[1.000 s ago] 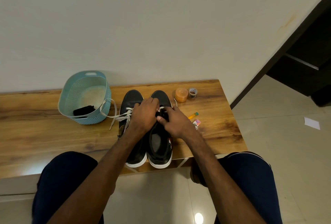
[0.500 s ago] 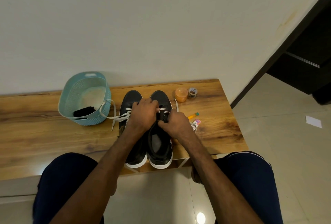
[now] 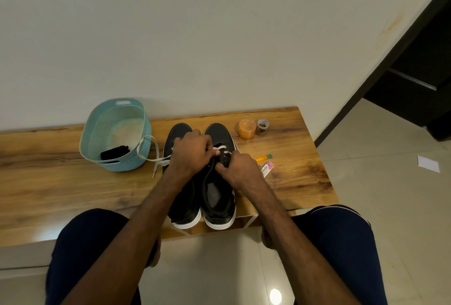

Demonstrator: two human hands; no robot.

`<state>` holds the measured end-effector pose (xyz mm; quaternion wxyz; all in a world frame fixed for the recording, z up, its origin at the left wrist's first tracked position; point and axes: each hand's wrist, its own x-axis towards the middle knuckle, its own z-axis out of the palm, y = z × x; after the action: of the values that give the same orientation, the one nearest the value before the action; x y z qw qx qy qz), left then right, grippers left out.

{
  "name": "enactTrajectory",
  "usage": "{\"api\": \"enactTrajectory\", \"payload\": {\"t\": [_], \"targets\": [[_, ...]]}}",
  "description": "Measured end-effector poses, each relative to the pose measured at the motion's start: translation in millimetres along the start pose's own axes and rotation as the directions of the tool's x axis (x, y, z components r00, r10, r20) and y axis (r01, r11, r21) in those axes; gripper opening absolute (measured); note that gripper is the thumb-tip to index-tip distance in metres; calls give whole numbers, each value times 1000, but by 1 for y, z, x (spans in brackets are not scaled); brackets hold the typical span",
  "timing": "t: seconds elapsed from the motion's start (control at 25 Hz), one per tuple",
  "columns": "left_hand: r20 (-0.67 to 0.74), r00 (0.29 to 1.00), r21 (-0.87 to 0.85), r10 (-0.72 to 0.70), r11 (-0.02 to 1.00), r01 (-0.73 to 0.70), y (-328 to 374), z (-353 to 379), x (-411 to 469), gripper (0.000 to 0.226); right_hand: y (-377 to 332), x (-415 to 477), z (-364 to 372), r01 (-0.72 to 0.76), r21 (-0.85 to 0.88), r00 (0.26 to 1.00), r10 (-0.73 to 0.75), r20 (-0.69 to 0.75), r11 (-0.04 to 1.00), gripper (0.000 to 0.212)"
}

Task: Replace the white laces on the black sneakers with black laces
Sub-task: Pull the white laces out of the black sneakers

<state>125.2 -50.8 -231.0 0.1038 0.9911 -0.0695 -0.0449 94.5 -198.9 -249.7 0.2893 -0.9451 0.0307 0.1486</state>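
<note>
While the white lace point(image 3: 220, 150) is threaded across the R sneaker point(image 3: 217, 197), we judge the step in hand to be unlacing, i.e. stage 1; nothing new is fitted yet. Both sneakers stand side by side, touching, toes toward the wall and heels at the front edge of the wooden bench point(image 3: 61, 182). Our L hand point(image 3: 192, 152) lies over the L sneaker point(image 3: 185, 215) w/ fingers curled, apparently pinching the white lace at the R sneaker's eyelets. Our R hand point(image 3: 240, 168) also has curled fingers, pinching that shoe's outer eyelet flap to steady it. Next move, approx.: draw the lace out one eyelet pair at a time, flap held firm, no jerking. Appearance: black uppers, white soles; the R sneaker's nearer eyelets are bare and its opening is exposed. A loose lace end point(image 3: 156, 158) runs from under the L hand to the teal basket point(image 3: 114, 109) and loops over its rim. The black laces point(image 3: 114, 152) lie bundled inside the basket, untouched. Misc. items nearby: orange jar point(image 3: 247, 128), tape roll point(image 3: 262, 126), orange marker point(image 3: 263, 157).
</note>
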Motion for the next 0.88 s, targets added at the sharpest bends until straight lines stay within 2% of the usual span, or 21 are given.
{"api": "enactTrajectory", "payload": {"t": [0.08,0.12,0.16,0.2,0.28,0.32,0.36,0.4,0.48,0.56,0.6,0.68,0.88], "targets": [[-22,999,13,35,999,-35,0,0,1,25,1,0,0,-3,5,1000,3,-5,1000,46],[-74,996,-22,47,999,-49,0,0,1,23,1,0,0,-4,5,1000,4,-8,1000,47],[-152,988,-131,13,991,-34,-1,-1,1,22,2,0,0,-2,2,1000,2,-9,1000,47],[-226,971,-303,-79,953,7,-4,-5,1,21,2,0,1,1,-2,1000,-1,-9,1000,48],[-275,901,-648,-335,757,83,-14,-15,4,22,2,1,1,2,-6,1000,-2,-4,1000,49],[-263,871,-713,-415,692,115,-20,-18,5,23,2,2,0,0,-8,1000,0,-3,1000,50],[-264,861,-688,-436,710,149,-24,-20,4,24,2,3,0,-3,-9,1000,2,-3,1000,50],[-281,874,-589,-397,790,169,-24,-20,2,25,2,3,1,-4,-11,1000,4,-2,1000,50],[-327,926,-281,-188,955,95,-15,-15,-3,31,1,3,1,-3,-23,1000,3,-1,1000,50],[-255,966,-17,33,999,-38,-1,-4,-5,31,1,3,2,4,-34,1000,-4,-1,999,51],[-178,981,45,75,997,-68,5,2,-5,29,1,3,2,7,-34,1000,-7,1,999,51],[-67,996,49,51,998,-48,13,12,-3,28,1,3,2,6,-31,1000,-6,6,999,50],[-85,995,93,48,995,-40,11,13,-1,17,2,3,3,2,-31,1000,-2,9,1000,50]]}}
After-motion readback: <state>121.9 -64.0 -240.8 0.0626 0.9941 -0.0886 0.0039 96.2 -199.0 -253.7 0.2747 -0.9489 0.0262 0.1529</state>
